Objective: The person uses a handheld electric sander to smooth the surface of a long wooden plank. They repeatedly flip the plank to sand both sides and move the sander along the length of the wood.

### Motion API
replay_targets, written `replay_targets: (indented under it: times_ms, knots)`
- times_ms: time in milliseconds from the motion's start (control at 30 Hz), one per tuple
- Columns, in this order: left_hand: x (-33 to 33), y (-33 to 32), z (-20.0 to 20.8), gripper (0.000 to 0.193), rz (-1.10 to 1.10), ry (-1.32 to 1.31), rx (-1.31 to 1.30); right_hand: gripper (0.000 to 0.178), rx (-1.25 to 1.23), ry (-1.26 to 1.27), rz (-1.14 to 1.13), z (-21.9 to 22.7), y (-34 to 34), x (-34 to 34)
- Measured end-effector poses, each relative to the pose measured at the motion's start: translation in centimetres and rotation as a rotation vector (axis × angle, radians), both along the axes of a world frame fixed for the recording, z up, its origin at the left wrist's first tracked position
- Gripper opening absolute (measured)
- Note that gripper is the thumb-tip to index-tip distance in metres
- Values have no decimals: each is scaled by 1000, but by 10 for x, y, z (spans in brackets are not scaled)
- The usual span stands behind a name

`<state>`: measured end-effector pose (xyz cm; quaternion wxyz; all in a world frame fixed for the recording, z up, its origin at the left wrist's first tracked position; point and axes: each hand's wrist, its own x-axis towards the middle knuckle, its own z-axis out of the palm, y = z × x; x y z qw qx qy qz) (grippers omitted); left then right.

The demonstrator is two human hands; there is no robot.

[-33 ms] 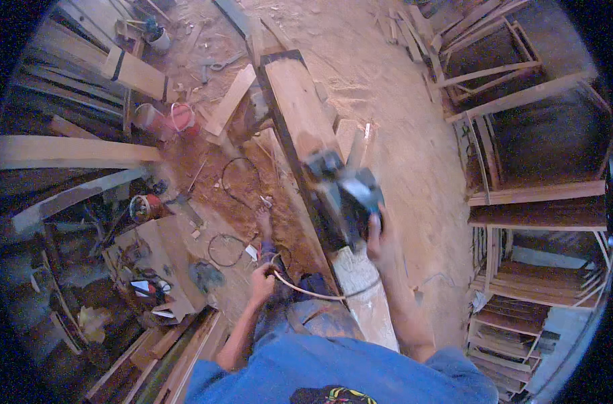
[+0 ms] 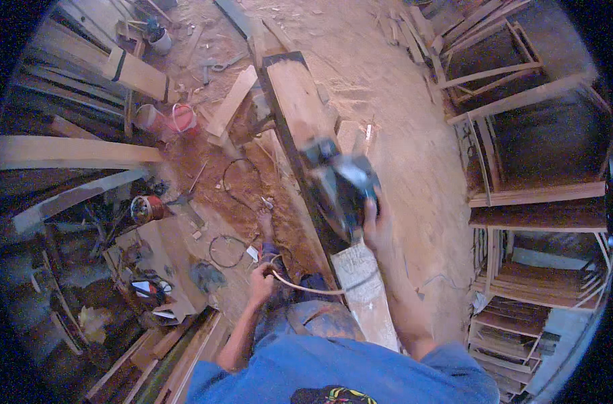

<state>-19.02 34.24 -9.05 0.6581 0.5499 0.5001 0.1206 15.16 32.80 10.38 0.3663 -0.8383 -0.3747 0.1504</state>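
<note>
A dark power planer, smeared by motion, rests on a long wooden board. My right hand is closed around the planer's rear grip. Ahead of the tool the board looks pale and smooth; behind it, near my body, its surface is whitish and rough. My left hand is closed on a light-coloured power cord, off the board's left side. The cord sags across the board toward my right forearm. The planer hides the middle of the board.
A dark beam runs along the board's left edge. Coiled cable, a red bucket and wood offcuts lie on the shaving-strewn floor at left. Wooden frames stand along the right. Stacked planks lie at lower left.
My right hand and the planer have slid a little way forward along the board, away from my body. My left hand stays in nearly the same place with the cord.
</note>
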Motion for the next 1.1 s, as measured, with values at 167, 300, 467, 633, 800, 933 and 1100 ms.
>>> replay_targets:
  times_ms: [167,300,467,633,800,933,1100]
  knots:
    - [25,43,50,31,-25,146,104,54,136,10,64,12,198,48]
    - [77,74,110,33,-12,141,132,59,82,-9,0,18,297,92]
    - [59,59,85,35,-33,134,207,56,168,24,59,13,283,94]
    - [29,39,59,32,-3,189,146,57,163,22,48,-5,150,67]
    - [25,34,77,32,-166,227,147,44,-140,-52,33,4,-52,12]
    - [42,30,66,32,-305,161,328,50,-41,875,20,27,-171,15]
    - [100,49,63,32,-75,-11,106,57,-222,546,-96,53,-263,-6]
